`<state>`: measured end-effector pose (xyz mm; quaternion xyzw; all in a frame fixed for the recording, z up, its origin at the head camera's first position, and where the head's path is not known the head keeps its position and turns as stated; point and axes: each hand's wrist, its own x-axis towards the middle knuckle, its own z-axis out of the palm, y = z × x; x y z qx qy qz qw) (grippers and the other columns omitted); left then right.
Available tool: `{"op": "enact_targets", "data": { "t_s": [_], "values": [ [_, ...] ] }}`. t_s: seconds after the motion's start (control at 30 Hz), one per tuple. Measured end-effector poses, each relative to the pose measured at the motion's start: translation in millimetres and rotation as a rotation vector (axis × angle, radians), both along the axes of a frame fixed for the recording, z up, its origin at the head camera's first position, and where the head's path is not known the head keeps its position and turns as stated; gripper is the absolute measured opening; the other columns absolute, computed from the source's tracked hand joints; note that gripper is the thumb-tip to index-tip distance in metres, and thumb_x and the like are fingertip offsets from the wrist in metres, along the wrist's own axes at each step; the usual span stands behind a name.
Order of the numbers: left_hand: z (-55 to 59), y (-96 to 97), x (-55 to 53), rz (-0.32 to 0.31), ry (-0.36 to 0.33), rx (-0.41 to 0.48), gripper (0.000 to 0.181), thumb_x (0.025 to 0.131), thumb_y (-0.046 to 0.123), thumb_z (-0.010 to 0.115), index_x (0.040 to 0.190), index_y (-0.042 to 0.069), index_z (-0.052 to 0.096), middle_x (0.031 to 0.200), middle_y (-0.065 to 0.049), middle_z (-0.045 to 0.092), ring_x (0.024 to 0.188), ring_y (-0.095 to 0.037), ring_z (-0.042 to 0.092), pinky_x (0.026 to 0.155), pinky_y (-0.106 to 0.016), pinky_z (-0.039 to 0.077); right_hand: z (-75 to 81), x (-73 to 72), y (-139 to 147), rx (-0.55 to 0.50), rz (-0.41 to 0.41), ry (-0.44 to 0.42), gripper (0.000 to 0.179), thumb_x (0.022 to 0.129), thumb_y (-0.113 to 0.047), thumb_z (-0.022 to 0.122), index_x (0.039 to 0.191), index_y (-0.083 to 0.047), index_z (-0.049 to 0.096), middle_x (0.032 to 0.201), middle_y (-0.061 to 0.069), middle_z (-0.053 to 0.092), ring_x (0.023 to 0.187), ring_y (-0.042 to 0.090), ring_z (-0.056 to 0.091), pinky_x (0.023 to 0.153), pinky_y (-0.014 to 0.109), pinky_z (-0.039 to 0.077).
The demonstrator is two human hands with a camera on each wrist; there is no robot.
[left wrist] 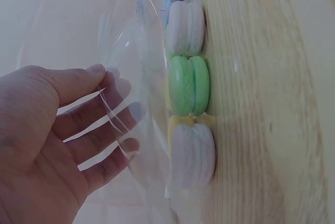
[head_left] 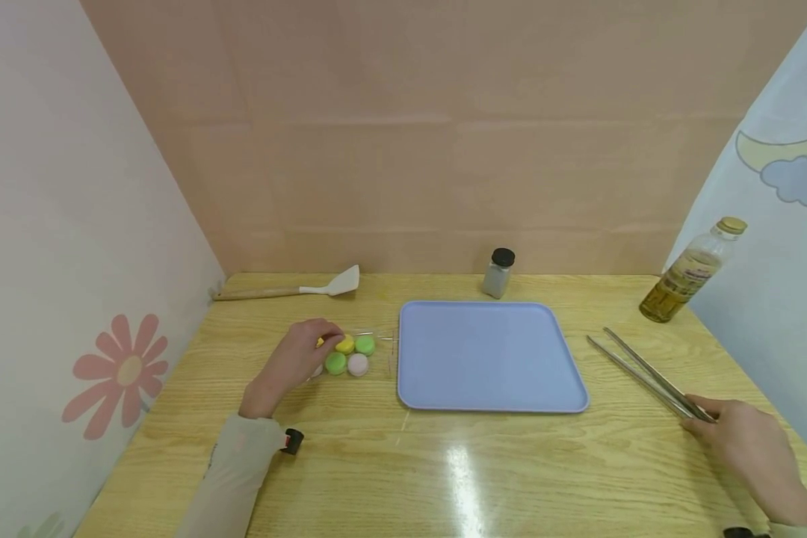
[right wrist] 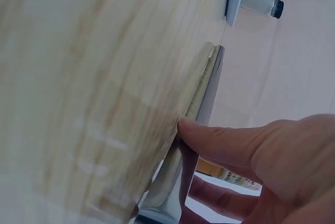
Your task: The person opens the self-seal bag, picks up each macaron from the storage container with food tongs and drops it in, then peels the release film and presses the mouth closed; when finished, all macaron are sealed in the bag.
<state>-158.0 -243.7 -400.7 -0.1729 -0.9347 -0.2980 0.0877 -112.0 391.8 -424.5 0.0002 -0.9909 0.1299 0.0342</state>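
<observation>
At the left of the table several macarons lie in two rows: yellow and green ones behind, a green macaron [head_left: 336,364] and a pale pink macaron [head_left: 358,365] in front. Over them my left hand [head_left: 292,362] pinches a thin clear plastic cover [left wrist: 141,41] between thumb and fingers. In the left wrist view this film stands up beside the macarons, fingers showing through it. My right hand [head_left: 753,448] grips long metal tongs [head_left: 639,373] near their rear end, thumb on one side. The tongs lie low along the tabletop, tips slightly apart and pointing towards the back.
A pale blue tray [head_left: 491,359] sits mid-table between the hands. Behind it stands a small black-capped jar [head_left: 498,274]. An oil bottle [head_left: 687,275] is at the back right, and a white spatula [head_left: 339,282] with wooden handle lies at the back left. Walls border three sides.
</observation>
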Motion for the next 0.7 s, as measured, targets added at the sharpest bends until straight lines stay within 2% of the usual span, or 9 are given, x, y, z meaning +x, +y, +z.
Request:
{"op": "enact_targets", "data": {
  "t_s": [0.23,0.33,0.4,0.47,0.57,0.7],
  "values": [
    [1.3,0.8,0.2,-0.005,0.002,0.003,0.014,0.100,0.012,0.066,0.105,0.003,0.076,0.102,-0.003,0.072,0.091,-0.019,0.065,0.081,-0.041,0.054,-0.9,-1.3,5.7,0.004,0.002,-0.056,0.052,0.093,-0.024,0.072,0.131,0.010,0.058,0.058,0.003,0.045,0.052,0.017,0.026,0.046,0.031,0.026],
    [1.4,0.6,0.7,-0.009,-0.001,0.005,0.014,0.100,0.012,0.066,0.105,0.003,0.076,0.101,-0.003,0.071,0.090,-0.018,0.064,0.080,-0.040,0.054,4.6,-1.8,2.5,0.016,-0.001,-0.111,0.059,0.091,-0.027,0.075,0.130,0.013,0.056,0.076,0.023,0.061,0.057,0.026,0.044,0.047,0.035,0.035],
    [1.2,0.4,0.7,-0.009,-0.005,0.003,0.014,0.100,0.012,0.067,0.105,0.003,0.076,0.101,-0.003,0.071,0.090,-0.018,0.064,0.080,-0.040,0.054,9.2,-3.1,-1.5,0.040,-0.007,-0.118,0.062,0.088,-0.025,0.077,0.129,0.015,0.054,0.092,0.034,0.062,0.065,0.035,0.054,0.049,0.041,0.042],
    [1.0,0.5,0.8,-0.007,-0.011,-0.001,0.015,0.100,0.012,0.066,0.105,0.003,0.076,0.101,-0.003,0.072,0.090,-0.019,0.065,0.080,-0.040,0.054,15.3,-2.8,-7.6,0.058,-0.004,-0.092,0.063,0.087,-0.023,0.078,0.128,0.017,0.053,0.105,0.041,0.058,0.075,0.042,0.059,0.053,0.045,0.046],
    [0.5,1.0,0.2,-0.001,-0.014,-0.005,0.014,0.100,0.012,0.067,0.105,0.003,0.077,0.101,-0.004,0.072,0.091,-0.019,0.065,0.081,-0.040,0.054,25.1,-0.5,-20.8,0.057,0.014,0.009,0.056,0.090,-0.020,0.075,0.125,0.018,0.054,0.101,0.039,0.057,0.078,0.046,0.058,0.057,0.050,0.047],
    [-0.4,1.4,-0.6,-0.008,-0.005,-0.006,0.013,0.099,0.011,0.067,0.104,0.002,0.076,0.101,-0.004,0.072,0.091,-0.020,0.065,0.081,-0.041,0.054,39.8,4.4,-47.2,-0.009,0.082,0.122,0.045,0.095,-0.019,0.072,0.123,0.014,0.060,0.097,0.030,0.064,0.080,0.044,0.063,0.059,0.051,0.049]
  ]
}}
